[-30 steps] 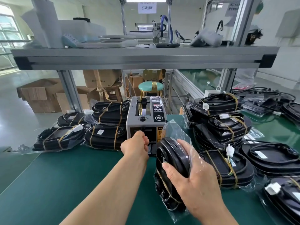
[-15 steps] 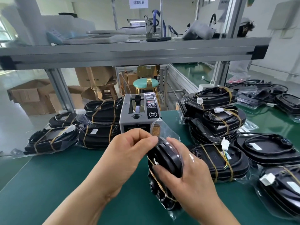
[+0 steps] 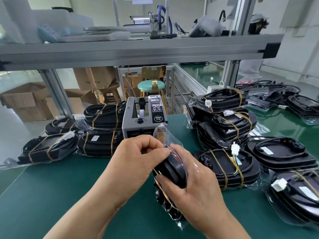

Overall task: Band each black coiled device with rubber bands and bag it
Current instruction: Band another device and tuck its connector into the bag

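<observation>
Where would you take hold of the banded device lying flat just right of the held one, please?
Probably from above, clasping the banded device across its near and far rims between the rubber bands: it lies flat, rims exposed. Avoid the white connector, loose on thin wires.

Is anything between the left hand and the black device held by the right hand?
Only the clear bag: the left hand pinches its film at the top of the black device, which the right hand grips.

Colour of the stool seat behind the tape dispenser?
The stool seat is mint green with a gold strip across it; head view.
</observation>
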`<move>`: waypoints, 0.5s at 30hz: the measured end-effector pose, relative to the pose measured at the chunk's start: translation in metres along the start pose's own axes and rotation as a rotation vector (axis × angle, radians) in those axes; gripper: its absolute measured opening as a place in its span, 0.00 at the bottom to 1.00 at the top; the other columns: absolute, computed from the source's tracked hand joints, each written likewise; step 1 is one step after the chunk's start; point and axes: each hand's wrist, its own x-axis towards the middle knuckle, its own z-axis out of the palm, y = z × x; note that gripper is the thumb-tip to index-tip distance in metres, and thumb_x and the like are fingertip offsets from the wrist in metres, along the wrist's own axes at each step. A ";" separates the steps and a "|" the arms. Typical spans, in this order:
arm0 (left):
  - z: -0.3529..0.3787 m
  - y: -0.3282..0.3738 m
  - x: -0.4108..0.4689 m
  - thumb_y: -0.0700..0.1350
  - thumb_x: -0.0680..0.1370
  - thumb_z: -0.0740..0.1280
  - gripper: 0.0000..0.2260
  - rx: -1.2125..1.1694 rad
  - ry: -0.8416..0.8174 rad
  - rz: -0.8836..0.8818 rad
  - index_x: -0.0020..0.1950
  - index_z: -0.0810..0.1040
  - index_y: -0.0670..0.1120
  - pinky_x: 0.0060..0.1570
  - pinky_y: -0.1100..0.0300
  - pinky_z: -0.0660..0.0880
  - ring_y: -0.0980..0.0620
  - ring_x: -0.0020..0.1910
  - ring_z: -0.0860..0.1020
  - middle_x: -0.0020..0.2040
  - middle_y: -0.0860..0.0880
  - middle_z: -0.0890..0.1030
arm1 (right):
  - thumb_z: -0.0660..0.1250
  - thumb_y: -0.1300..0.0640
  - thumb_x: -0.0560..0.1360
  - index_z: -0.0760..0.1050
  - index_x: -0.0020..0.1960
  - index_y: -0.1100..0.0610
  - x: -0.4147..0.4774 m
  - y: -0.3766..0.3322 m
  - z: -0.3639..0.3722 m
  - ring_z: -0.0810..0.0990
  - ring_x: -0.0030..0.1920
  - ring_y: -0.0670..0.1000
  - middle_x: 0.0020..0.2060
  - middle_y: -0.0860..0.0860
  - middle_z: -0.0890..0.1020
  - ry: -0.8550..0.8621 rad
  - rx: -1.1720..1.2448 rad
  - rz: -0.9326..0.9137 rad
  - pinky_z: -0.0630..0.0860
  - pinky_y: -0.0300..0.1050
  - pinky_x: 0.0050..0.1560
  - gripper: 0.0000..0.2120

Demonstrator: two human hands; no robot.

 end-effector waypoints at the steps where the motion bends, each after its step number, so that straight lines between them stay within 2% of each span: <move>1: 0.000 0.000 0.000 0.53 0.67 0.71 0.08 0.007 0.002 0.003 0.37 0.83 0.50 0.42 0.61 0.77 0.56 0.36 0.77 0.37 0.46 0.83 | 0.63 0.33 0.64 0.57 0.63 0.22 0.000 0.000 0.000 0.76 0.51 0.32 0.50 0.18 0.71 -0.001 -0.005 0.001 0.74 0.30 0.49 0.30; 3: 0.000 0.001 0.000 0.53 0.67 0.71 0.08 0.020 0.006 0.004 0.37 0.83 0.49 0.42 0.60 0.77 0.55 0.36 0.77 0.37 0.45 0.83 | 0.63 0.33 0.64 0.55 0.60 0.17 0.000 -0.001 0.001 0.76 0.51 0.32 0.50 0.17 0.70 -0.001 -0.017 0.006 0.74 0.29 0.48 0.29; 5: -0.001 0.002 -0.001 0.53 0.67 0.71 0.09 0.038 0.010 0.004 0.37 0.83 0.49 0.41 0.60 0.77 0.55 0.36 0.77 0.37 0.44 0.82 | 0.63 0.33 0.65 0.54 0.60 0.17 -0.001 -0.001 0.002 0.77 0.50 0.32 0.50 0.18 0.71 0.010 -0.025 0.001 0.74 0.29 0.48 0.29; 10: -0.001 0.006 -0.004 0.51 0.68 0.73 0.08 0.061 0.031 0.022 0.37 0.82 0.47 0.39 0.54 0.74 0.53 0.34 0.74 0.36 0.41 0.80 | 0.64 0.33 0.65 0.56 0.59 0.19 -0.003 -0.001 0.004 0.79 0.50 0.36 0.52 0.25 0.74 0.028 -0.022 -0.001 0.79 0.38 0.49 0.27; 12: -0.001 0.004 -0.005 0.46 0.71 0.76 0.07 0.091 0.057 0.052 0.35 0.81 0.47 0.33 0.60 0.71 0.55 0.31 0.72 0.30 0.47 0.77 | 0.64 0.33 0.65 0.59 0.59 0.22 -0.004 0.000 0.006 0.79 0.51 0.37 0.50 0.23 0.74 0.021 -0.018 0.006 0.79 0.39 0.48 0.25; 15: 0.001 0.004 -0.008 0.42 0.71 0.74 0.07 0.164 0.092 0.094 0.34 0.79 0.47 0.28 0.67 0.66 0.57 0.27 0.67 0.27 0.55 0.71 | 0.64 0.33 0.65 0.59 0.62 0.28 -0.004 0.000 0.007 0.78 0.53 0.38 0.45 0.20 0.72 0.012 -0.014 0.010 0.79 0.40 0.49 0.28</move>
